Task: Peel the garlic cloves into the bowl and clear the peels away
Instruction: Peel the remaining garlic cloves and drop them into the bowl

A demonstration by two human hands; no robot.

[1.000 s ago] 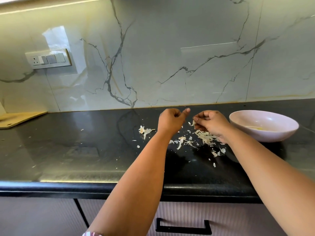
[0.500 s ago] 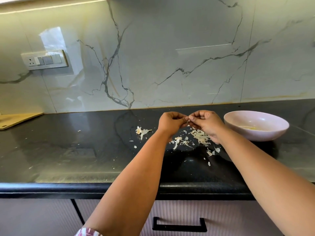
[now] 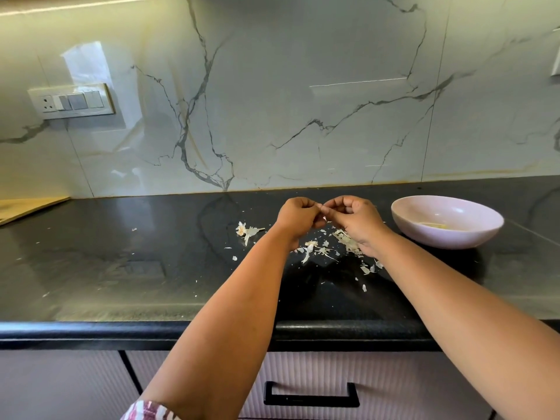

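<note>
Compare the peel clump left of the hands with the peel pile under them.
The left peel clump is one compact bunch, lying apart; the peel pile is many scattered flakes. The clump is fully in view; the right hand partly covers the pile. Both are pale, papery, on the black counter.

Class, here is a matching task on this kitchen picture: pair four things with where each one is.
Things:
1. bowl
2. switch plate
3. garlic peels
4. drawer handle

Places:
A. on the marble wall, far left
B. below the counter edge, on the cabinet front
C. scattered on the black counter under the hands
D. on the counter, right of the right hand

Pairs: 1-D, 2-A, 3-C, 4-B
</note>
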